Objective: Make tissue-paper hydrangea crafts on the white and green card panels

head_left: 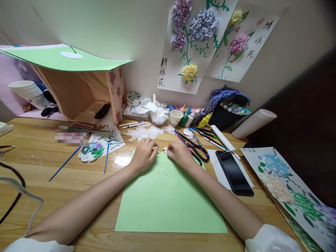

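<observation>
My left hand (144,155) rests at the far left corner of a light green sheet (170,199). Its fingers are curled together, and whatever they may hold is hidden. Across a small gap, my right hand (180,153) pinches a small white scrap (165,149), perhaps paper, above the sheet's far edge. Beyond both hands lie loose white paper pieces (147,132). Dark-handled scissors (201,152) lie just right of my right hand, partly covered by it. A few tiny dark specks dot the green sheet.
A black phone (233,173) lies on white paper at right, near a flower picture (291,192). Markers (215,142), paint bottles (186,117) and a paper cup (176,117) stand or lie behind. Brushes (64,163) and a paint-covered palette (91,151) are left, before an open box (78,91).
</observation>
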{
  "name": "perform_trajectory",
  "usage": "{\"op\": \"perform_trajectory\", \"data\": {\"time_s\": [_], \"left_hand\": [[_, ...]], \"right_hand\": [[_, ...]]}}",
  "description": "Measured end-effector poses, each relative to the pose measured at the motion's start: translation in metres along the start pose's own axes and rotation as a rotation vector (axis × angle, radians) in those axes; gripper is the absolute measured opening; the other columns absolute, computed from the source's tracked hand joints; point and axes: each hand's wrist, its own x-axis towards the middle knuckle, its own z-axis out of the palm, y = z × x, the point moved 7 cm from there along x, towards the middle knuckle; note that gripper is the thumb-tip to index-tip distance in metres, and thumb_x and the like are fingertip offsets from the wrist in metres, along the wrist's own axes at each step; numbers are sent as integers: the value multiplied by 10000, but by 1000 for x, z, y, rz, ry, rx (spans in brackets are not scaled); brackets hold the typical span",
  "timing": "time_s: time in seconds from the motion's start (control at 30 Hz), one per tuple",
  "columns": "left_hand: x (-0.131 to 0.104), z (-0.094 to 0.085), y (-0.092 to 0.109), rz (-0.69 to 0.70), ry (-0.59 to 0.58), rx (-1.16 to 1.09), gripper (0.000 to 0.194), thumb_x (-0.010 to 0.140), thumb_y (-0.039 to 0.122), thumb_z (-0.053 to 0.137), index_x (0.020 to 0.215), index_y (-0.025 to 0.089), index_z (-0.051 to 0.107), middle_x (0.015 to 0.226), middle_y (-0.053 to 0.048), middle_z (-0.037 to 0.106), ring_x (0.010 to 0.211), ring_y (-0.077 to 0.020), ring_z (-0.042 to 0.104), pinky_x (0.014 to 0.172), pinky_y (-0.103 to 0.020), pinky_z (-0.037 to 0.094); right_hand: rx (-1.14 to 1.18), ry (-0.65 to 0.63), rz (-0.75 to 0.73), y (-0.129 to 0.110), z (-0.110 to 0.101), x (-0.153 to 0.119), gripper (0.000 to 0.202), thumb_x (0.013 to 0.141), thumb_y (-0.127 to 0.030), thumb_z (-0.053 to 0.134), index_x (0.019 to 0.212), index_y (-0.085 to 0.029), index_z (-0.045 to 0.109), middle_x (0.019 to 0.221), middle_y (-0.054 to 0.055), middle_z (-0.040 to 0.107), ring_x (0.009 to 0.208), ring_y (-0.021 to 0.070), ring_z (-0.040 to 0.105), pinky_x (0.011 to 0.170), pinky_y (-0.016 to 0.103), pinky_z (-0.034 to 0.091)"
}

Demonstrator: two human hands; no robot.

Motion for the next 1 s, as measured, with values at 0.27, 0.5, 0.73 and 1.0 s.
{"op": "perform_trajectory", "data": {"time_s": [0.27, 0.5, 0.73, 1.0], "left_hand": [[2, 9, 0, 30, -70, 12, 159, 895, 231, 400, 822, 184, 532, 876, -44, 564, 859, -203, 459, 761, -350, 385], [2, 8, -1, 22, -73, -68, 204, 909, 278, 411, 873, 186, 590, 888, -47, 592, 856, -192, 477, 757, -341, 389], [1, 2, -4, -21, -35, -138, 190, 900, 275, 426, 811, 182, 566, 766, -21, 581, 760, -161, 506, 680, -289, 382], [-1, -2, -4, -25, 39, -133, 115, 849, 236, 476, 755, 185, 519, 701, -1, 533, 699, -146, 491, 636, -268, 369]], "right_hand": [[60, 98, -9, 2, 0, -2, 121, 731, -104, 571, 641, -162, 628, 683, 46, 639, 652, 158, 571, 624, 250, 410], [244, 306, -222, -14, -18, -10, 93, 811, -142, 546, 760, -167, 621, 747, 57, 642, 744, 179, 583, 693, 287, 450], [313, 422, -331, -26, -19, -22, 85, 816, -129, 541, 828, -178, 609, 788, 61, 659, 757, 177, 583, 696, 300, 473], [405, 501, -231, -22, -22, -27, 71, 797, -121, 540, 801, -182, 577, 727, 34, 600, 662, 146, 559, 602, 263, 465]]}}
